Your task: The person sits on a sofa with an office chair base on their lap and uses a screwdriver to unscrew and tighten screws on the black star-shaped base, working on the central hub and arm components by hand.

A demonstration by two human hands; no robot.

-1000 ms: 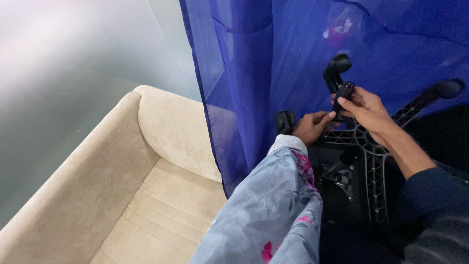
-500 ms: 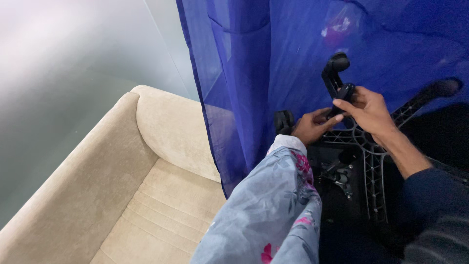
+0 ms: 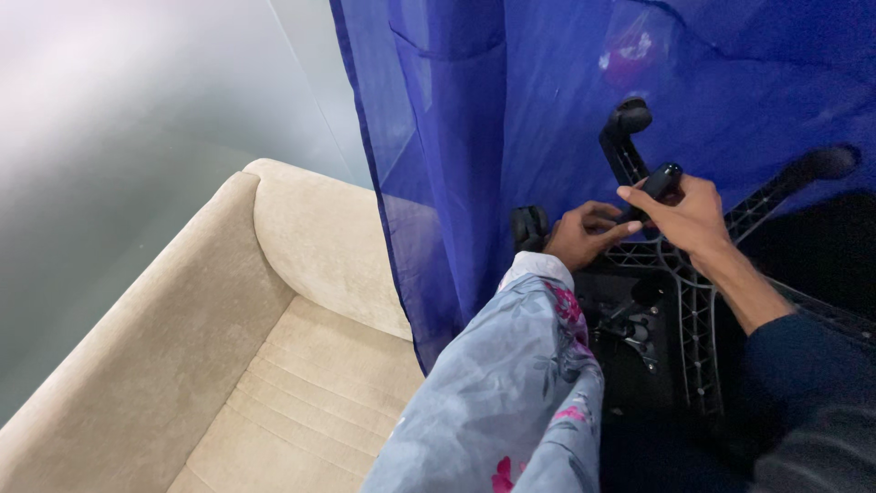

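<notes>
An upturned black star-shaped chair base (image 3: pixel 693 301) with ribbed arms lies in front of me at the right. My right hand (image 3: pixel 686 217) grips a short black cylindrical part (image 3: pixel 659 183) above the hub of the base. My left hand (image 3: pixel 584 235), in a pale blue floral sleeve, rests on the base beside it, its fingertips close to the right hand. One arm of the base (image 3: pixel 623 137) points up and away, another (image 3: pixel 794 178) runs to the right.
A sheer blue curtain (image 3: pixel 511 110) hangs behind and over the chair base. A beige sofa (image 3: pixel 228 338) fills the lower left, next to a pale grey wall (image 3: pixel 109 119). A black chair mechanism (image 3: pixel 630 329) sits below my hands.
My right hand has lifted the black part slightly up and to the right. My left hand has stayed on the base. The view shifted a little.
</notes>
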